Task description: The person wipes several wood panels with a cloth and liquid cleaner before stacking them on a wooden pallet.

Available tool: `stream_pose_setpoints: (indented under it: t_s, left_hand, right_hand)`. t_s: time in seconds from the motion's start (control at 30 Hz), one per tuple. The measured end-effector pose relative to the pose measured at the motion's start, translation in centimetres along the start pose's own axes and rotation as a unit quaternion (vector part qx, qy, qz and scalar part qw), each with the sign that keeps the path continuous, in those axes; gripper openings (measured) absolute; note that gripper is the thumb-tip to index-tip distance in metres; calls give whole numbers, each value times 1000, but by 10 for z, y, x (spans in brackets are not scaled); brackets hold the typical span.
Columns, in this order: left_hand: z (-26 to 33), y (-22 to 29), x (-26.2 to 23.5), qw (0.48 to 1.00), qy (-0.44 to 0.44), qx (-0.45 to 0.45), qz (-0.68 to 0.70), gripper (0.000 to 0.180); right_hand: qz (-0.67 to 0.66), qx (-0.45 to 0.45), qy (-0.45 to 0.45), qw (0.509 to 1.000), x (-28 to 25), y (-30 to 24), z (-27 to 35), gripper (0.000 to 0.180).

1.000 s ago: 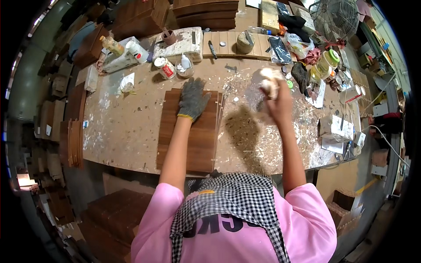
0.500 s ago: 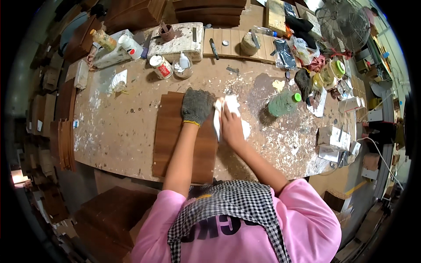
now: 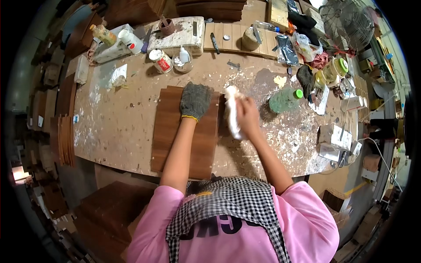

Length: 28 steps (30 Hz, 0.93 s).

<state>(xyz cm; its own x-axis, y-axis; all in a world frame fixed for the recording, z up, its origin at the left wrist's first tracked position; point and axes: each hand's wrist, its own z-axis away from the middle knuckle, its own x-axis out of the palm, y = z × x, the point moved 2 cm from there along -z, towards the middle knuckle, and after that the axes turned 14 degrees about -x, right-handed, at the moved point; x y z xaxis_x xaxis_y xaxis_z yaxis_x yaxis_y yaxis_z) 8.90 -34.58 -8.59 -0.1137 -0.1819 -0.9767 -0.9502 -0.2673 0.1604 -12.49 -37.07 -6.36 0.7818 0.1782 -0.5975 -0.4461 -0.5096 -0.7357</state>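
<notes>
My left hand (image 3: pixel 195 101), in a dark grey knitted glove with a yellow cuff edge, lies flat on the upper part of a brown wood-grain panel (image 3: pixel 186 142). Another panel edge shows slightly offset at the far end, so at least two appear stacked. Bare and closed, my right hand (image 3: pixel 249 116) grips a bunched white cloth (image 3: pixel 233 109) just right of the panel's right edge. The cloth is apart from that edge and a little blurred. A green-tinted bottle (image 3: pixel 283 101) with a bright green cap stands to the right of this hand.
Beyond the panel stand a white can (image 3: pixel 160 61) and a jar (image 3: pixel 182 61) holding a small white bottle. A cup (image 3: pixel 166 27) sits on a stained white block (image 3: pixel 188 37). Brown boards (image 3: pixel 66 140) are stacked at the left table edge. A fan (image 3: pixel 346 24) stands far right.
My right hand and the white cloth have moved right, away from the panel's edge, and the cloth now hangs more upright. My left hand stays on the panel.
</notes>
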Motion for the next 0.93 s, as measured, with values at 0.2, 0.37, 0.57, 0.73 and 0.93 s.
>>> stream_pose_setpoints:
  t_s: [0.2,0.37,0.57,0.73,0.93]
  left_hand:
    - [-5,3,-3,999,-28,-12,11,24]
    - [-5,13,-11,999,-47,-21,-12,32]
    - [-4,-12,16,999,-37,6,-9,28]
    - [-2,-1,5,1000,1,23,3,26]
    - [-11,14,-11,997,-63,6,-51,28]
  right_hand:
    - [-163,47,34,985,71,10,-7,21]
    - [-190,238,19,952,56,76,-59,25]
    - [-38,-200,-116,972,35,-13,32,33]
    - [-21,-130,-35,991,58,-6,10,36]
    - [-9,-109,27,994,78,31,-1,46]
